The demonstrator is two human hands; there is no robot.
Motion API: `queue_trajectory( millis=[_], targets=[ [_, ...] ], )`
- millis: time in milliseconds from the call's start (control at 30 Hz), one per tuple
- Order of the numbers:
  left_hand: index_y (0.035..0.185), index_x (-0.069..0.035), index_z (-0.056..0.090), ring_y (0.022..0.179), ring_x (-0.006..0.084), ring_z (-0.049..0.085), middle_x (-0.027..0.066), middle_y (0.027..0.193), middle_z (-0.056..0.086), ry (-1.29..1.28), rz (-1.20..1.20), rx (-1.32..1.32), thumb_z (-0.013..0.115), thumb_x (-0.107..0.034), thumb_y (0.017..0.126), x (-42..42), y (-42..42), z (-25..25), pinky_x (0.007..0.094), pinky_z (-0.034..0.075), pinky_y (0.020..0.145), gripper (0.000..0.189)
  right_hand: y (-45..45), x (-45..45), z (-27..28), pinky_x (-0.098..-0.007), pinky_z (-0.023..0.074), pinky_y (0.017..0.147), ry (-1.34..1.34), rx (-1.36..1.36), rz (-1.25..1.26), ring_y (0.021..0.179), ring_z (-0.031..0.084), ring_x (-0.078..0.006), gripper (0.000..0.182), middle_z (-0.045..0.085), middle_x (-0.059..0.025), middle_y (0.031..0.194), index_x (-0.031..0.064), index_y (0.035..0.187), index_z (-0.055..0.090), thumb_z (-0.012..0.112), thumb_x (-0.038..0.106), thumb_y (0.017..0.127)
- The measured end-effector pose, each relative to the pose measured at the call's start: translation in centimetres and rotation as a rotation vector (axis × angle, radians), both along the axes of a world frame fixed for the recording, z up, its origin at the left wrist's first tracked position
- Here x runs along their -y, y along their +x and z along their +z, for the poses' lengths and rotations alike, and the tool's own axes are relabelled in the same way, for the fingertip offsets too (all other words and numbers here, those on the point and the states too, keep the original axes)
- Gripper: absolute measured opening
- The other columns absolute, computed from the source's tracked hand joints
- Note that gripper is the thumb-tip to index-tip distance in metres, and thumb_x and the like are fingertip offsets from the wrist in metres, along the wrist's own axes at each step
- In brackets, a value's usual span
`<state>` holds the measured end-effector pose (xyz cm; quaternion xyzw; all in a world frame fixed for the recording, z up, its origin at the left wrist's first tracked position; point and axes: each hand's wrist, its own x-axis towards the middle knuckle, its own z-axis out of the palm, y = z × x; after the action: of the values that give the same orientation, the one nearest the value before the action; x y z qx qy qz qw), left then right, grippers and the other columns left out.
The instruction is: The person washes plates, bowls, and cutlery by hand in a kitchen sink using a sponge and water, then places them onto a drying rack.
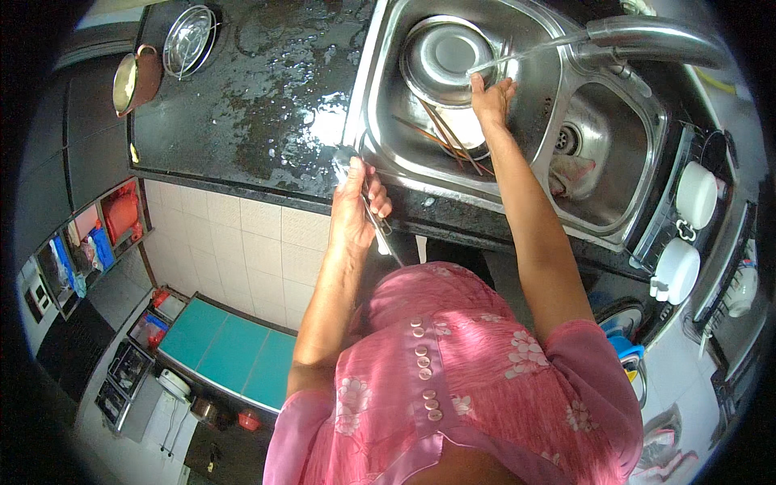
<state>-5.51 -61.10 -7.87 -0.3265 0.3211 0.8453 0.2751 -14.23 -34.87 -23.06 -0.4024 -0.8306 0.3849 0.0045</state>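
Observation:
In my left hand [357,203], over the counter's front edge left of the sink, is a bunch of thin metal utensils [377,219]. A spoon-like end shows above the thumb; the rest is partly hidden by my fingers. My right hand [494,100] reaches into the large steel sink basin [527,130] with its fingers spread and no held thing visible. It is beside the rim of a round stainless steel bowl [454,54]; contact is hard to tell. Water [527,54] runs from the faucet [655,39] towards the bowl and my fingers. Below the bowl, several brown chopsticks [445,130] lie across a white dish [464,130].
A smaller sink basin [612,170] on the right holds a wet cloth [570,173]. White cups [696,194] stand on a rack beyond it. The wet black counter [242,109] bears a steel strainer-like lid [190,42] and a brown pot [138,82] at the far left.

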Motion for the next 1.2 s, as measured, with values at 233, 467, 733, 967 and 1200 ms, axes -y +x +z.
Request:
queue_trajectory(
  millis=[233, 467, 733, 967, 1200],
  targets=[
    [0.084, -0.008, 0.052, 0.041, 0.0096, 0.035, -0.0003, 0.056, 0.038, -0.044, 0.077, 0.006, 0.051, -0.041, 0.090, 1.1, 0.9, 1.3, 0.0236, 0.030, 0.038, 0.034, 2.0, 1.6, 2.9, -0.0517, 0.0151, 0.107, 0.461, 0.255, 0.772, 0.136, 0.004, -0.0402, 0.098, 0.003, -0.0213, 0.147, 0.0138, 0.144, 0.000, 0.066, 0.025, 0.073],
    [0.086, -0.008, 0.051, 0.041, 0.0090, 0.035, -0.0010, 0.055, 0.038, -0.121, 0.170, 0.012, 0.050, -0.041, 0.091, 2.7, 3.5, 2.3, 0.0236, 0.030, 0.038, 0.033, -0.5, -0.7, 3.8, -0.0572, 0.0342, 0.092, 0.969, 0.091, 1.228, 0.126, 0.029, -0.0454, 0.093, 0.021, -0.0158, 0.145, 0.0203, 0.142, 0.019, 0.074, 0.029, 0.067],
    [0.084, -0.008, 0.053, 0.041, 0.0090, 0.033, -0.0004, 0.055, 0.038, -0.061, 0.117, -0.011, 0.051, -0.040, 0.090, 4.2, 4.1, 2.0, 0.0224, 0.028, 0.036, 0.032, -1.2, -1.3, 4.9, -0.0398, 0.0572, 0.060, 1.104, -0.225, 1.006, 0.122, 0.033, -0.0491, 0.061, 0.031, -0.0227, 0.138, 0.0081, 0.139, 0.024, 0.048, 0.011, 0.083],
    [0.083, -0.009, 0.050, 0.042, 0.0081, 0.035, -0.0018, 0.055, 0.038, -0.046, 0.020, -0.060, 0.051, -0.041, 0.090, 5.9, 2.0, 1.8, 0.0219, 0.030, 0.038, 0.033, -1.1, -0.1, 8.6, -0.0323, 0.0562, 0.049, 1.248, -0.473, 0.921, 0.107, 0.046, -0.0392, 0.053, 0.044, -0.0095, 0.125, 0.0110, 0.129, 0.042, 0.057, 0.013, 0.078],
    [0.085, -0.008, 0.050, 0.042, 0.0087, 0.035, -0.0017, 0.054, 0.037, -0.024, -0.007, -0.022, 0.054, -0.040, 0.089, 6.2, 0.7, 2.0, 0.0225, 0.029, 0.038, 0.032, 4.5, 1.3, 15.1, -0.0353, 0.0473, 0.087, 0.812, -0.568, 0.628, 0.110, 0.045, -0.0328, 0.058, 0.041, -0.0129, 0.128, 0.0087, 0.133, 0.036, 0.053, -0.002, 0.078]
  ],
)
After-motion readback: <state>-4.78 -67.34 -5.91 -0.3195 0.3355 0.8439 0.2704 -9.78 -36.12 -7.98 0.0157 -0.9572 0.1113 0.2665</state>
